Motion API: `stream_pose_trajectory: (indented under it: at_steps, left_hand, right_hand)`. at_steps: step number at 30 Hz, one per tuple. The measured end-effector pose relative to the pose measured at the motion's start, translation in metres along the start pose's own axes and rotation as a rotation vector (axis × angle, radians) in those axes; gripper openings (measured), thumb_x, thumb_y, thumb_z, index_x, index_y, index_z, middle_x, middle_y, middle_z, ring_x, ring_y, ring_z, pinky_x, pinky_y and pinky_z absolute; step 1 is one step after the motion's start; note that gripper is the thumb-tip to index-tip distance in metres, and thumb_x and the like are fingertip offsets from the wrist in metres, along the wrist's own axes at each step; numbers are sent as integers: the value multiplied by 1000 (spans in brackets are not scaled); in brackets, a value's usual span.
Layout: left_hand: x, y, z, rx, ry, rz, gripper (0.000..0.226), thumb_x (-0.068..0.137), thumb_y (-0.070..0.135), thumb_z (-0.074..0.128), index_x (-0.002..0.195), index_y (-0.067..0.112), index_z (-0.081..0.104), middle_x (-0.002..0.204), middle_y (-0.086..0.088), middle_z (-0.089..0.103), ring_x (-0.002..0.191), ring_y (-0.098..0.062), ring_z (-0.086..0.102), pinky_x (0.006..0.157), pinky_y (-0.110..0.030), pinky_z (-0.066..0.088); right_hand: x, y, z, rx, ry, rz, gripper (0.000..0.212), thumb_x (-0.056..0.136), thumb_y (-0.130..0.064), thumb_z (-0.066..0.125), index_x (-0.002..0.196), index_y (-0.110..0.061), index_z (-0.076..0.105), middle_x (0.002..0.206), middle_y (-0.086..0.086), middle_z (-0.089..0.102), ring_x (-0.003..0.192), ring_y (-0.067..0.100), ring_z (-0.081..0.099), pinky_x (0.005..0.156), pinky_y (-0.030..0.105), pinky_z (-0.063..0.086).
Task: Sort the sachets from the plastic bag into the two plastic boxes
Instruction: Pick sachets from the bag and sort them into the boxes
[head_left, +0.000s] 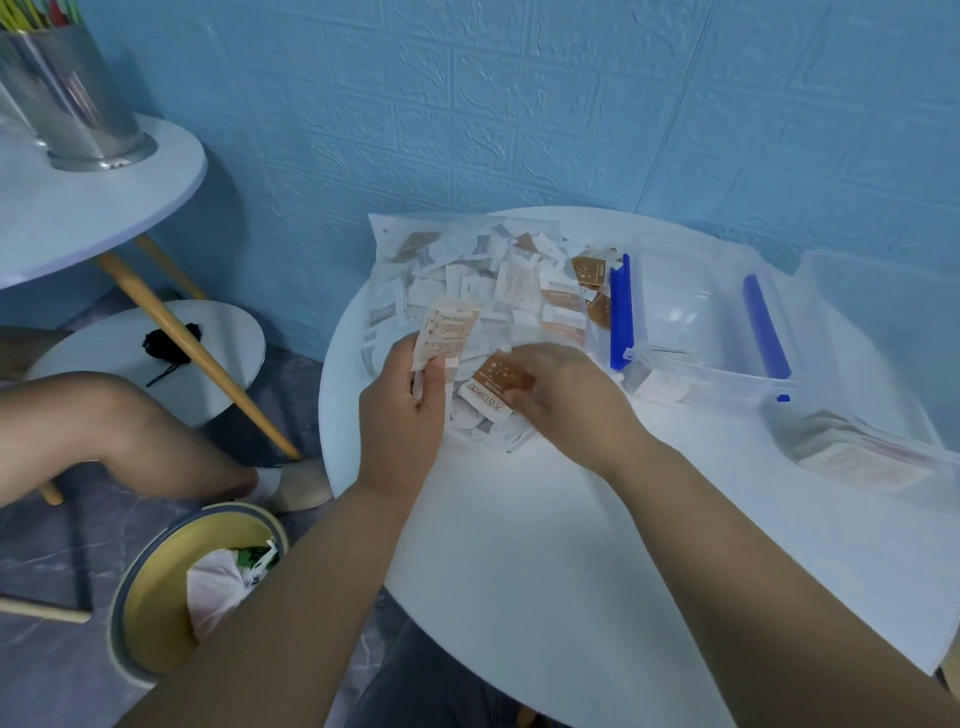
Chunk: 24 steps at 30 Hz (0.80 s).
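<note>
White table (519, 545): left hand (400, 410) grips pale sachets (448, 332), right hand (571, 400) pinches brown sachet (501, 382).

Round table (519, 545): plain white. Wall (467, 104): light blue, embossed brick pattern.

Plastic bag (387, 234), far edge: clear. Sachets (467, 280) inside: mostly white, a few brown.

Pale sachet (449, 332), left hand (400, 410): cream-pink, small brown stars and print.

Brown sachet (501, 384), right hand (566, 400): brown with white star specks; white end, brown lettering.

Plastic boxes, right edge: first box (727, 374) clear, blue latches (621, 312); second box (831, 275) clear, pinkish-white contents.

Bin (156, 597): yellow inside, dark blue-grey rim. Floor (41, 545): dark grey, marbled.
</note>
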<state>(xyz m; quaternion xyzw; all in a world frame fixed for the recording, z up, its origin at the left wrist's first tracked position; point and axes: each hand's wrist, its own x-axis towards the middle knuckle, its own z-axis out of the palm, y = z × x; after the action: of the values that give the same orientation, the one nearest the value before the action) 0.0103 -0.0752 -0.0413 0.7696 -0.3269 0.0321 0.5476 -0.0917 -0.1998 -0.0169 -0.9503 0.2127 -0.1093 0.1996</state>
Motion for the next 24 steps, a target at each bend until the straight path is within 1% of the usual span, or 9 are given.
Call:
stream_pose_trajectory:
  at_steps: [3,7,10,13,15,18,21,22,24]
  left_hand:
    - [0,-2,0,3,-23,15,27,96,12,47,120,4,56,106,10,55,100,-3,51,78,5,34]
    - [0,-5,0,-25,-27,-17,27,97,15,45,120,7,55,107,13,55,97,2,51,77,4,36]
    - [1,-8,0,-50,-7,-34,26,97,17,45,120,10,55,107,15,56,95,6,51,77,1,40]
    - [1,-10,-1,-61,11,-48,26,97,18,45,120,11,55,107,14,57,97,1,54,79,-3,44]
    - [1,-10,-1,-70,19,-51,26,97,18,45,120,11,55,106,14,58,98,0,54,81,-6,45]
    - [2,-10,-1,-67,7,-45,27,97,18,45,121,11,55,109,14,57,101,-1,54,84,-12,45]
    - [-4,-3,-1,-49,-27,17,27,97,20,44,120,10,55,109,15,55,99,7,50,80,-1,40]
    - [-8,2,-1,-56,-56,50,29,96,23,43,119,9,55,109,14,56,98,8,51,80,-2,42]
    - [-20,14,5,-75,-162,96,34,94,27,40,118,10,55,107,10,61,95,4,55,79,-9,46]
  right_hand:
    - [8,0,10,103,10,107,54,81,-28,68,131,-19,50,127,1,56,117,18,49,97,27,40]
    - [12,-2,10,205,12,215,70,71,-28,78,134,-21,47,131,-2,52,118,15,48,98,29,40]
    - [12,-6,8,321,-54,269,75,71,-20,79,136,-23,43,124,-3,53,112,14,50,90,25,43]
    - [10,-8,5,412,-71,289,65,76,-14,74,132,-26,46,105,-5,56,93,11,53,74,17,46]
    - [7,-9,0,461,-18,263,47,80,-11,69,121,-26,55,101,-2,63,88,12,58,73,20,50]
    - [-2,-11,-13,523,76,203,26,83,-10,66,101,-27,61,91,-11,65,80,2,59,71,14,48]
    - [-19,-9,-27,651,143,164,21,83,-9,66,89,-29,62,86,-15,66,76,1,62,72,19,52]
    - [-26,-8,-31,687,142,155,22,83,-8,65,87,-30,62,87,-14,67,77,3,63,72,19,53]
    - [-42,-2,-34,731,144,156,20,83,-6,65,87,-26,63,87,-11,67,77,4,64,70,17,54]
